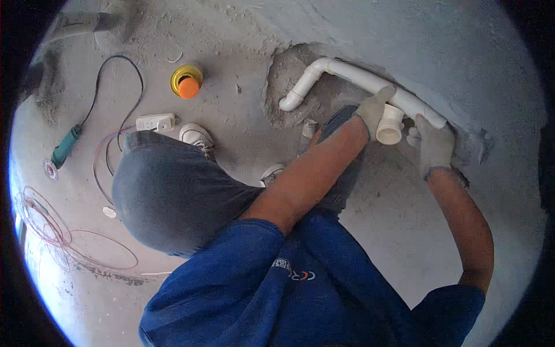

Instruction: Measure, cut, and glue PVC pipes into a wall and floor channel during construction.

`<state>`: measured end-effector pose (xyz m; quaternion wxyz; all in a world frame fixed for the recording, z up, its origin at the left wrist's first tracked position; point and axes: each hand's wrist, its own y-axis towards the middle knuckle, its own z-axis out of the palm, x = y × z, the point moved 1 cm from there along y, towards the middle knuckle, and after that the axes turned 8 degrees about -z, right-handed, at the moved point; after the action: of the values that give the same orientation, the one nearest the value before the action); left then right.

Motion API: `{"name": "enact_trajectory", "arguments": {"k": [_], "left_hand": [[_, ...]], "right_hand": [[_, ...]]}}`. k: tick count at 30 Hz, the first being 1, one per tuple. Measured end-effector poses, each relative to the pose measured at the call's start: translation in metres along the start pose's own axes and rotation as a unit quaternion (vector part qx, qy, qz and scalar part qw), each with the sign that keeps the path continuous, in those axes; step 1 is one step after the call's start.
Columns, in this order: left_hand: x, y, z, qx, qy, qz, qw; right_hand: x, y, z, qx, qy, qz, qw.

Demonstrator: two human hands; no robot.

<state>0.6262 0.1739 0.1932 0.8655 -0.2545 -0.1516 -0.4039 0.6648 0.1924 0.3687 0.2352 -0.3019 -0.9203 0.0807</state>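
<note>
A long white plastic pipe (363, 79) runs along the foot of the wall, with elbows at its left end above a broken hollow in the floor. My left hand (372, 111), in a pale work glove, is closed on a white pipe fitting (389, 128) whose round mouth faces me. Its thumb lies against the pipe. Whether fitting and pipe are joined, I cannot tell. Near the pipe's right end, my gloved right hand (437, 146) has its fingers bent around it; part of that grip is hidden.
On the left lie a green angle grinder (68, 144) with a black cord and a white power strip (155, 122). A yellow can with an orange cap (188, 87) stands on the floor. Loose reddish hose (55, 234) coils at lower left. Rubble fills the floor hollow (280, 75).
</note>
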Motion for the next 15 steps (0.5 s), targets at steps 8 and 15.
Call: {"name": "enact_trajectory", "arguments": {"k": [8, 15], "left_hand": [[-0.015, -0.003, 0.003, -0.006, 0.019, -0.029, 0.999], [-0.011, -0.002, -0.002, -0.003, 0.025, -0.036, 0.999]], "right_hand": [[-0.005, 0.001, 0.003, -0.006, -0.006, -0.023, 1.0], [-0.024, 0.007, 0.004, -0.018, 0.037, -0.111, 0.993]]}}
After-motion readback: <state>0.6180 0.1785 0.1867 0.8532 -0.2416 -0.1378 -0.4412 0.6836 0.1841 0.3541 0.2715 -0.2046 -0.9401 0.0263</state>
